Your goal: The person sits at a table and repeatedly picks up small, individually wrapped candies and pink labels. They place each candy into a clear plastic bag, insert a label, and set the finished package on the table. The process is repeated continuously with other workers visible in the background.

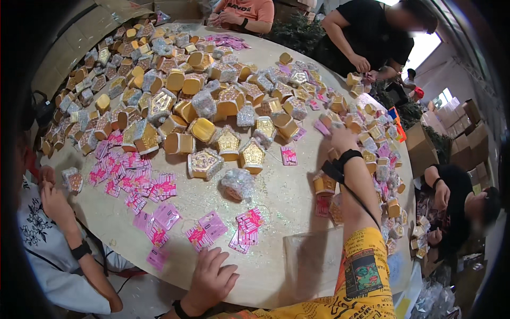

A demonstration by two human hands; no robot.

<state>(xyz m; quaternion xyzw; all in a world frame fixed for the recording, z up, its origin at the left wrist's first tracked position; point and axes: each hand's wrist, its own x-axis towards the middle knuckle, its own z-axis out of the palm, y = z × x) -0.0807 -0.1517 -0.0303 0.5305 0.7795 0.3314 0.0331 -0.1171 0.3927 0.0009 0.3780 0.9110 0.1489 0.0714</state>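
My left hand rests at the near table edge, fingers apart and holding nothing. Just beyond it lie pink printed cards and a small stack of pink tags. My right arm reaches far across to the right, where my right hand is at a pile of small house-shaped ornaments. Its fingertips are partly hidden, so any grip cannot be made out. In front of me sits a glittery silver-white ornament, with gold-fronted house ornaments behind it.
A large heap of gold and glitter ornaments covers the far left of the round table. Scattered pink tags lie to the left. A clear plastic sheet or box lies beside my right forearm. Several other people work around the table.
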